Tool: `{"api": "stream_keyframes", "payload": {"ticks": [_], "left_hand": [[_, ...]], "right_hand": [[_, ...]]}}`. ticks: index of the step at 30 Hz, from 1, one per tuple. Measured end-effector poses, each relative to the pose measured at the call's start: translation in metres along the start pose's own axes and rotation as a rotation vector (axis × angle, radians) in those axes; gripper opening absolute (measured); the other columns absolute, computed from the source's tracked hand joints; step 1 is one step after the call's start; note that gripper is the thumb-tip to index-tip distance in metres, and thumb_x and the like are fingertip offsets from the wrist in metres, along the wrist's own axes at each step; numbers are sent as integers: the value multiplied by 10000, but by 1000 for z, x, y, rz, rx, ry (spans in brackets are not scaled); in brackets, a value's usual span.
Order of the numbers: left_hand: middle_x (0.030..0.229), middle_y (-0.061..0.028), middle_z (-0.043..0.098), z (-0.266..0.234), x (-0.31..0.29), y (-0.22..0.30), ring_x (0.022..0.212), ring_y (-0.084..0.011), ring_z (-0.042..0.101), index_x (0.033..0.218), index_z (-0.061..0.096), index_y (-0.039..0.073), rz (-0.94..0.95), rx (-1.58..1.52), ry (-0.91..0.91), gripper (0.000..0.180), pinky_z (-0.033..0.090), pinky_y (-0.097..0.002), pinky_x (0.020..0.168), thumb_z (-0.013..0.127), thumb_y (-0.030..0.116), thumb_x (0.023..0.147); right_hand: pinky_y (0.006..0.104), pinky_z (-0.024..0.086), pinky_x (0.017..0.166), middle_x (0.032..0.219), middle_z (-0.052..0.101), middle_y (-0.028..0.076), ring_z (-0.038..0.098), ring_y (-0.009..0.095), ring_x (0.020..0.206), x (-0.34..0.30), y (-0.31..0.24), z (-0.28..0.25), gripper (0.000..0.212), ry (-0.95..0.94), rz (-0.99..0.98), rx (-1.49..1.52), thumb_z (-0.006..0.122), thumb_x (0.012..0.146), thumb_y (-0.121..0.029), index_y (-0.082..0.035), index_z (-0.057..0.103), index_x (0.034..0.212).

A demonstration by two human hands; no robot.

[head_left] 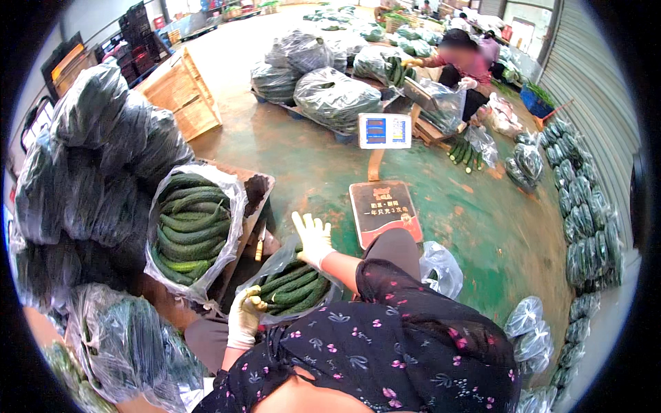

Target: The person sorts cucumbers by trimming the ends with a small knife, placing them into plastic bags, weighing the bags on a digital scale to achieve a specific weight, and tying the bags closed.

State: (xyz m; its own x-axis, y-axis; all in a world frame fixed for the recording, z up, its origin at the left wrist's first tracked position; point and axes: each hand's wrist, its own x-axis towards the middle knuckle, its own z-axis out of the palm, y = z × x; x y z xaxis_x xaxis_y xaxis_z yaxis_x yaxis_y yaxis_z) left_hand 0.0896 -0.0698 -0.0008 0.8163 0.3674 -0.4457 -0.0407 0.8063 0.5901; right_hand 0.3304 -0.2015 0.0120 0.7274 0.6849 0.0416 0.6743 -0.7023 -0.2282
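Flowered blouse (406, 337): dark, at 5 o'clock.
Large bag (237, 206): open at 9 o'clock, packed with curved cucumbers (193, 227).
Smaller bag (277, 260): open at 7 o'clock; its green cucumbers (296, 289) lay 6 o'clock from the right fingers, 2 from the left.
Right hand (315, 244): gloved, fingers spread wide by the rim.
Left hand (244, 316): gloved, fingers curled beside the bag; whether they gripped film was unclear.

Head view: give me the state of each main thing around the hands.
left hand: gloved, fingers curled, grip unclear
right hand: gloved, open
near bag: open, cucumbers inside
big bag: open, full of cucumbers
stacked bags: filled
scale: display upright, facing the wearer
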Motion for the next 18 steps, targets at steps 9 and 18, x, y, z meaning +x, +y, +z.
{"api": "stream_keyframes", "payload": {"ticks": [9,18], "left_hand": [[686,-21,566,2,-6,15,627,-156,501,978,617,0,72,-42,-28,344,443,-338,663,574,318,852],[508,53,411,18,-5,30,423,-101,372,777,611,54,-24,147,72,312,440,-304,612,565,347,874]], "right_hand": [[394,511,730,851,664,201,656,331,854,39,131,50,356,-435,-49,-33,526,807,-55,1,557,1158],[234,483,578,792,621,42,552,93,670,-46,23,-47,199,-515,184,1339,573,831,-150,-79,674,987]]}}
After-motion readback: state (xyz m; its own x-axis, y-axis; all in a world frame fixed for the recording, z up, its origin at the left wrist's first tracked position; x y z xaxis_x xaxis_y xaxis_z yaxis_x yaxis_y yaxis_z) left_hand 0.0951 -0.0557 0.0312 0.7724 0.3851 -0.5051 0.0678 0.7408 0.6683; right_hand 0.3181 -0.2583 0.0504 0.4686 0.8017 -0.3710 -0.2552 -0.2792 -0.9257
